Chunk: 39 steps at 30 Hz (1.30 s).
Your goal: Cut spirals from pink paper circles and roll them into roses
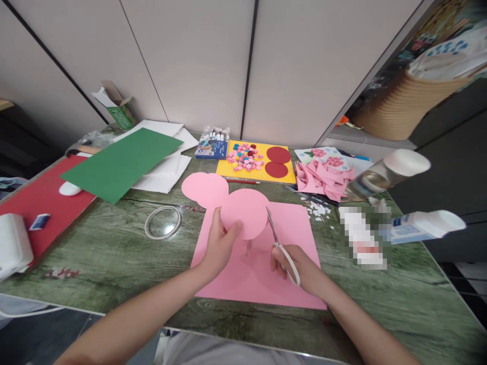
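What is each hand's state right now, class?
Left hand: closed, holding a pink paper circle.
Right hand: closed, holding scissors by the handles.

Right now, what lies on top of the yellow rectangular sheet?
Many small multicoloured pieces, heaped together, and two flat dark-red discs. Whatever lies directly beneath them is covered.

We appear in pale grey clothing (216, 351), our left hand (218, 246), right hand (300, 261) and both forearms (152, 304) bare.

Left hand (219, 246) partly hidden behind pink disc (245, 210). White item (359, 233) pixelated, unidentifiable. Red sheet (34, 203), white case (13, 243) cut off at left edge.
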### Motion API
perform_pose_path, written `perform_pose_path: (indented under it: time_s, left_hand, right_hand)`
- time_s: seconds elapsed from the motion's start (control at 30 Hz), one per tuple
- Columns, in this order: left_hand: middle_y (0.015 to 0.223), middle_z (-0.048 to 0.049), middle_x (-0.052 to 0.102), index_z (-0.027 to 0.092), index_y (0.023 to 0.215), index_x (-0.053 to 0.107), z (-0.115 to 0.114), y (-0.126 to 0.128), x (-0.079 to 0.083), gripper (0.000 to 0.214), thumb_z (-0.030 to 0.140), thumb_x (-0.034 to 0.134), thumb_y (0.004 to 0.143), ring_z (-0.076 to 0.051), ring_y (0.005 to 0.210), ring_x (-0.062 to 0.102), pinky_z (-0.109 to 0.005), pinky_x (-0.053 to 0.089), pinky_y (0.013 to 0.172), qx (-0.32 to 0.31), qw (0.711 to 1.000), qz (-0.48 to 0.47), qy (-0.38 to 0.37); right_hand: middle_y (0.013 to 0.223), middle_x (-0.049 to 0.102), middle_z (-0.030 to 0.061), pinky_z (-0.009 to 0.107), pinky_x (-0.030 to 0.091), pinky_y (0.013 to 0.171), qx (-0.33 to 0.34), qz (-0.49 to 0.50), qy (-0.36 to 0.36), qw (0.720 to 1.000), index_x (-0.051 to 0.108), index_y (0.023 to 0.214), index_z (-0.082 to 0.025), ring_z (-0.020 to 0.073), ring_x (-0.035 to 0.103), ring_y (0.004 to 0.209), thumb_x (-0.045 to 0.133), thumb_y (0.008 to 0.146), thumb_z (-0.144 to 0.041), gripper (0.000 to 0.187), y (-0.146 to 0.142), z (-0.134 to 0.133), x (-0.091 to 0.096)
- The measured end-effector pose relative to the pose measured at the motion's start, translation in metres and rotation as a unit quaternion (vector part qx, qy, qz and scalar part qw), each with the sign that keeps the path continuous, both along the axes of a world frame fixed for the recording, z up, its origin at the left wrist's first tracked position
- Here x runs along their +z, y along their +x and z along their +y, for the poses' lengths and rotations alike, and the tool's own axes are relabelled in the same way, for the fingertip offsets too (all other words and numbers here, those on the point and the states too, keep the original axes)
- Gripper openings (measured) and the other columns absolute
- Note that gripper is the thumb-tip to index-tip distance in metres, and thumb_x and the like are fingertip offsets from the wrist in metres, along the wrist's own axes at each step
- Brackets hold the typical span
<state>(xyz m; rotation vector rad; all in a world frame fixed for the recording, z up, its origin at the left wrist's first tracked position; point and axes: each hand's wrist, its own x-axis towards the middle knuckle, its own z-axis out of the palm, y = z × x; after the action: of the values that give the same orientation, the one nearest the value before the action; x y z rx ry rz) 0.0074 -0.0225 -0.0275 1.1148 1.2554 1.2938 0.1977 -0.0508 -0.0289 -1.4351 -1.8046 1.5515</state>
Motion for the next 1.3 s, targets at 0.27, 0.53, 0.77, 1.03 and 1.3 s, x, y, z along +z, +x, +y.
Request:
perform_pose_path:
  time_s: [0.27, 0.53, 0.77, 1.03, 1.3]
  left_hand:
    - [0.092, -0.0011, 0.050, 0.019, 0.095, 0.045, -0.0005, 0.0010, -0.0032, 0.019, 0.024, 0.050, 0.077, -0.013, 0.082, 0.048, -0.026, 0.041, 0.073, -0.017, 1.000, -0.011, -0.002]
    - [0.091, -0.0009, 0.048, 0.019, 0.095, 0.045, -0.0004, -0.0006, -0.0025, 0.019, 0.020, 0.050, 0.076, -0.013, 0.083, 0.047, -0.025, 0.040, 0.072, -0.013, 1.000, 0.026, -0.002]
    - [0.094, -0.0017, 0.051, 0.018, 0.097, 0.045, 0.0009, -0.0014, 0.0011, 0.021, 0.022, 0.051, 0.077, -0.014, 0.088, 0.048, -0.026, 0.040, 0.076, 0.007, 0.999, 0.034, 0.001]
    - [0.097, -0.0026, 0.051, 0.019, 0.097, 0.045, 0.0007, -0.0002, -0.0014, 0.021, 0.027, 0.049, 0.078, -0.015, 0.088, 0.049, -0.027, 0.040, 0.074, 0.016, 1.000, 0.015, -0.003]
    - [0.090, -0.0007, 0.049, 0.021, 0.099, 0.045, 0.0007, -0.0007, -0.0014, 0.020, 0.024, 0.047, 0.079, -0.014, 0.082, 0.048, -0.026, 0.042, 0.072, -0.010, 0.999, -0.023, -0.019]
  right_hand:
    - [0.048, 0.046, -0.0012, 0.023, 0.034, 0.052, -0.009, -0.010, -0.004, 1.000, 0.055, 0.062, -0.015, 0.0111, 0.045, 0.050, 0.028, 0.087, -0.054, 0.054, 0.0003, 0.0003, -0.0006]
    - [0.050, 0.046, -0.0012, 0.023, 0.034, 0.053, -0.010, -0.009, 0.000, 1.000, 0.055, 0.063, -0.015, 0.0110, 0.045, 0.051, 0.028, 0.087, -0.054, 0.053, 0.0002, -0.0004, 0.0008]
    - [0.049, 0.045, -0.0014, 0.022, 0.033, 0.052, -0.005, -0.006, 0.002, 1.000, 0.054, 0.063, -0.015, 0.0111, 0.045, 0.050, 0.028, 0.087, -0.054, 0.053, 0.0004, 0.0010, 0.0016]
    - [0.050, 0.046, -0.0010, 0.022, 0.034, 0.052, 0.002, -0.010, 0.009, 1.000, 0.053, 0.063, -0.015, 0.0111, 0.045, 0.050, 0.029, 0.087, -0.054, 0.051, 0.0006, 0.0003, 0.0003]
    - [0.049, 0.045, -0.0010, 0.022, 0.033, 0.051, -0.008, -0.018, -0.010, 1.000, 0.054, 0.062, -0.015, 0.0113, 0.045, 0.050, 0.027, 0.086, -0.055, 0.054, -0.0005, -0.0003, -0.0020]
